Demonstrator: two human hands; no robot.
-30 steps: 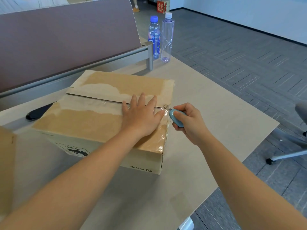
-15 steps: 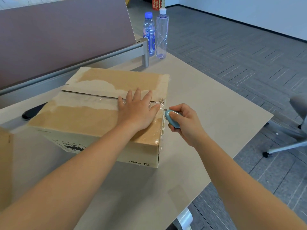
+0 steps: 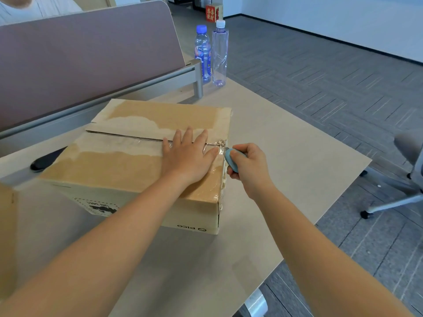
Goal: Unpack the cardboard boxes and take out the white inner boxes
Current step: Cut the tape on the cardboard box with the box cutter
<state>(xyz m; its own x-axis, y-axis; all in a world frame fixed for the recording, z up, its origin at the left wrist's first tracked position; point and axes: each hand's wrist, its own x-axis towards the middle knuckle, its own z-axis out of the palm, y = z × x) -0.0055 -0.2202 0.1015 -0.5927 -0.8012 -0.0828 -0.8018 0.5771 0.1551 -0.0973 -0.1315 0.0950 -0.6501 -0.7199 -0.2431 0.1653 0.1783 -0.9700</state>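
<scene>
Box (image 3: pixel 128 170) at frame centre, flaps closed, seam part slit. Our left hand (image 3: pixel 187 154) presses flat, fingers spread. Right hand (image 3: pixel 248 163) clamps the cutter (image 3: pixel 231 160) at the right edge. We advise a shallow blade, cutting away from the left fingers.

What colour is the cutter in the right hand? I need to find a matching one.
Light blue; the cutter, gripped by the right hand, shows in the head view.
</scene>
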